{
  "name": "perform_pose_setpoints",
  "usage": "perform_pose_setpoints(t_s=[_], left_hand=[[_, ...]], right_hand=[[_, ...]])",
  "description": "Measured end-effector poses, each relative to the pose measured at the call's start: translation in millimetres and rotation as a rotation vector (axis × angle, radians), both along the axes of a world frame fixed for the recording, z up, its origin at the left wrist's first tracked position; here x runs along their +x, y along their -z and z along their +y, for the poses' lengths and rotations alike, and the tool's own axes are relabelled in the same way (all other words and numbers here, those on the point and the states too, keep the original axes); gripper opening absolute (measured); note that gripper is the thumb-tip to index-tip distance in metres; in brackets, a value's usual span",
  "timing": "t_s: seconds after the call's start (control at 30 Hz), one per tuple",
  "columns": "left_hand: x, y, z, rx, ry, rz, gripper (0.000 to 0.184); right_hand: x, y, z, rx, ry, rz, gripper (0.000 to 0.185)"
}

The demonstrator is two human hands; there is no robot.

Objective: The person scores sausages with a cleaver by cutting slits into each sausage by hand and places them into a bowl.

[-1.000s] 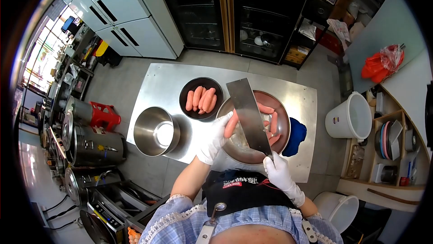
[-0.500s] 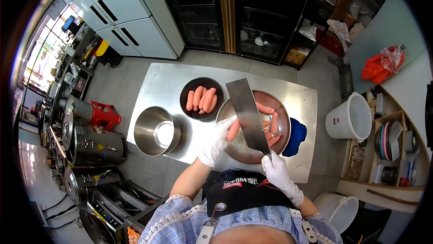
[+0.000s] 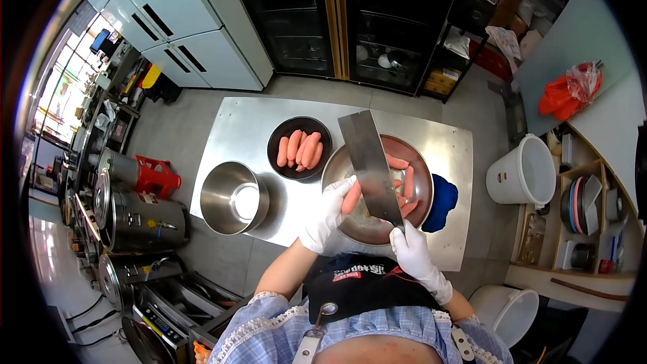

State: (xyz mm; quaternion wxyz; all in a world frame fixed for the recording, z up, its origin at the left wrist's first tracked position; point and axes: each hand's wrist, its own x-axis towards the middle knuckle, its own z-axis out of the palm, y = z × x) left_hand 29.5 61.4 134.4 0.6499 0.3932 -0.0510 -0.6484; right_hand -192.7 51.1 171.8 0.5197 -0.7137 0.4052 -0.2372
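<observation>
White gloves cover both of my hands. My left hand [image 3: 326, 214] is closed on a pink sausage [image 3: 351, 198], held over the left side of a wide steel basin [image 3: 350, 229]. In my right hand [image 3: 415, 256] is the handle of a cleaver [image 3: 369, 162]; its broad blade slants up and left across the basin, beside the sausage. Whether the edge touches the sausage I cannot tell. Several sausage pieces [image 3: 408, 179] lie in the basin, partly hidden by the blade. A black bowl [image 3: 275, 162] with several whole sausages [image 3: 308, 149] stands behind my left hand.
A deep steel pot [image 3: 209, 206] stands at the left of the steel table [image 3: 246, 111]. A blue cloth [image 3: 441, 204] lies right of the basin. White buckets [image 3: 515, 179] stand on the floor to the right, by wooden shelving [image 3: 573, 256]. Large metal pots [image 3: 145, 219] are on the left.
The cleaver and both hands have barely moved; the blade looks slightly turned beside the sausage. The whole view has shifted a little. My grips are the same.
</observation>
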Motion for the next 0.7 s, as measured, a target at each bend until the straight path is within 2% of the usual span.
perform_pose_setpoints(t_s=[0.07,0.17,0.37,0.57,0.7], left_hand=[[-1,-19,3,-0.039,0.001,-0.047,0.026],[5,2,5,0.015,0.057,-0.107,0.026],[2,14,8,0.064,0.069,-0.156,0.025],[-9,1,7,0.074,0.063,-0.247,0.026],[-14,4,8,0.109,0.044,-0.22,0.027]], right_hand=[[2,-1,0,0.01,0.009,-0.007,0.016],[3,1,0,0.038,0.016,-0.007,0.016],[7,-4,-4,0.038,0.021,-0.027,0.017],[8,-2,-5,0.043,0.032,-0.035,0.017],[13,-12,-9,0.093,0.047,-0.098,0.02]])
